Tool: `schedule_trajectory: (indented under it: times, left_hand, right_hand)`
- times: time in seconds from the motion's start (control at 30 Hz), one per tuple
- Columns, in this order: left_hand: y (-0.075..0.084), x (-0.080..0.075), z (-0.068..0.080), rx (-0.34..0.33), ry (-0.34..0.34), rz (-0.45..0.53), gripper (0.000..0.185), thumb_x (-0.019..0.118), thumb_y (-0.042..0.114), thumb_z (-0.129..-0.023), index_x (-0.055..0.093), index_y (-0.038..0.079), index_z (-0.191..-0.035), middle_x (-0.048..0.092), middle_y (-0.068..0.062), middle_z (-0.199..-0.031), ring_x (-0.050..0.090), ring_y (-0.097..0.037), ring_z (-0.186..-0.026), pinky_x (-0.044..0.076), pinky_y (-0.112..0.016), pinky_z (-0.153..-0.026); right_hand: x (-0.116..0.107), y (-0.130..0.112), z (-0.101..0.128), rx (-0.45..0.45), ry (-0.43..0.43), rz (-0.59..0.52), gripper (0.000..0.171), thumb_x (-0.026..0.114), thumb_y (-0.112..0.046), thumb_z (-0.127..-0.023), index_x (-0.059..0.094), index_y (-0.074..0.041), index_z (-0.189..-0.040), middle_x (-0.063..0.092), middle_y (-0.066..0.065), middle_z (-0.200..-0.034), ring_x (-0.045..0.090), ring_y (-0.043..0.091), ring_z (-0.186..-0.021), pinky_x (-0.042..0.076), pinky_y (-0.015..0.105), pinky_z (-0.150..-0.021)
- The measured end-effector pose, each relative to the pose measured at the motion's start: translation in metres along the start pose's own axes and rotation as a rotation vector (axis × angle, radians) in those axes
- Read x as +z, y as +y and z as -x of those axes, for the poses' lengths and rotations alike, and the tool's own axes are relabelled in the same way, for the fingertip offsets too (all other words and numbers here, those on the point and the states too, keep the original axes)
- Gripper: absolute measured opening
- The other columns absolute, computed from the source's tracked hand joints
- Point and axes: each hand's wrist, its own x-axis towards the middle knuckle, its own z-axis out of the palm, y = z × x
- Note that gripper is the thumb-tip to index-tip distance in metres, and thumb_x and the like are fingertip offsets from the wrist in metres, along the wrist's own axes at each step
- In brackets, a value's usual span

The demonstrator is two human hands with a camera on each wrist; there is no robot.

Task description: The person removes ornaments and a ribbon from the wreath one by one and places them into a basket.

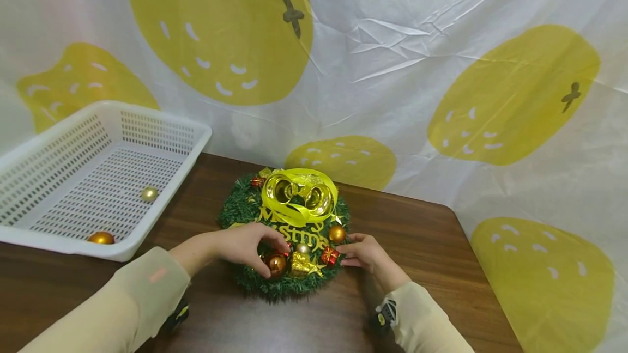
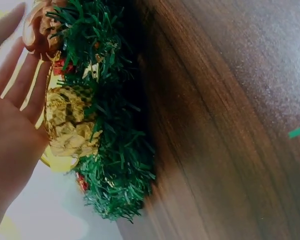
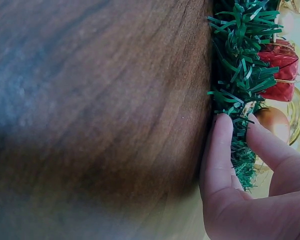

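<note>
Pale sleeves [image 1: 110,298] come closest to the camera, leading to two bare hands at a green wreath [image 1: 275,289] that lies on the table [image 1: 417,266], between the arms. Thumb and fingers of the left hand [image 1: 247,244] curl round a brown bauble [image 1: 276,266] at the wreath's near left side, apparently to keep the smooth ball from rolling out of place. With the right hand [image 1: 370,257], the person pinches the tinsel rim at the right edge, thumb above and fingers outside, probably to steady the light ring while the other hand works. Beside the brown bauble sit a gold gift box [image 1: 300,265], a small pale bauble [image 1: 303,248] and a red gift box [image 1: 330,256], with an orange bauble [image 1: 337,233] further up that side. Yellow lettering [image 1: 321,241] crosses the middle, and a yellow ribbon [image 1: 296,214] loops about gold bells [image 1: 319,199] at the far part. To the left stands a white basket [image 1: 61,244], holding a gold ball [image 1: 149,194] and an orange ball [image 1: 102,238], likely placed there so loose balls stay put. Behind everything hangs a pale curtain [image 1: 392,86] printed with yellow fruit.
</note>
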Motion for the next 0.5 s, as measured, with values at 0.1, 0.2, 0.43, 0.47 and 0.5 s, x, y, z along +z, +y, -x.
schedule_trajectory:
  times: [0.1, 0.2, 0.43, 0.47, 0.5]
  left_hand:
    - [0.0005, 0.0011, -0.0002, 0.009, -0.003, -0.082, 0.046, 0.079, 0.010, -0.070, 0.064, 0.009, -0.114, 0.063, -0.004, -0.115, 0.057, -0.019, -0.108, 0.049, -0.037, -0.092]
    - [0.0016, 0.0024, 0.0001, 0.027, 0.005, -0.204, 0.047, 0.080, 0.011, -0.068, 0.066, 0.012, -0.113, 0.061, -0.003, -0.116, 0.054, -0.020, -0.108, 0.048, -0.035, -0.091]
    - [0.0021, 0.0034, -0.0002, 0.010, 0.007, -0.308, 0.048, 0.082, 0.017, -0.067, 0.068, 0.017, -0.113, 0.058, 0.001, -0.112, 0.050, -0.017, -0.104, 0.046, -0.032, -0.087]
    - [0.0018, 0.0032, -0.0002, 0.009, 0.009, -0.299, 0.047, 0.082, 0.018, -0.067, 0.068, 0.017, -0.112, 0.058, 0.001, -0.111, 0.050, -0.016, -0.104, 0.046, -0.032, -0.087]
    - [0.0016, 0.0029, 0.0001, 0.007, 0.012, -0.288, 0.047, 0.082, 0.018, -0.067, 0.068, 0.018, -0.112, 0.058, 0.001, -0.111, 0.050, -0.016, -0.104, 0.046, -0.031, -0.087]
  right_hand:
    - [-0.0001, -0.0006, 0.0001, 0.004, 0.004, 0.007, 0.063, 0.059, 0.007, -0.085, 0.025, 0.014, -0.137, 0.052, 0.003, -0.069, 0.054, 0.009, -0.053, 0.055, 0.021, -0.054]
    - [0.0000, -0.0010, 0.0001, 0.007, 0.009, 0.010, 0.063, 0.060, 0.007, -0.085, 0.025, 0.014, -0.137, 0.052, 0.003, -0.069, 0.054, 0.010, -0.053, 0.055, 0.022, -0.054]
    - [0.0001, -0.0014, 0.0003, 0.010, 0.009, 0.011, 0.063, 0.060, 0.007, -0.085, 0.025, 0.014, -0.137, 0.052, 0.002, -0.069, 0.054, 0.009, -0.053, 0.055, 0.022, -0.054]
    - [0.0001, -0.0013, 0.0002, 0.010, 0.007, 0.012, 0.063, 0.060, 0.007, -0.085, 0.025, 0.014, -0.137, 0.052, 0.002, -0.069, 0.054, 0.009, -0.053, 0.055, 0.022, -0.054]
    - [0.0001, -0.0014, 0.0003, 0.009, 0.006, 0.012, 0.063, 0.060, 0.007, -0.085, 0.026, 0.014, -0.137, 0.052, 0.002, -0.069, 0.054, 0.009, -0.053, 0.055, 0.022, -0.054]
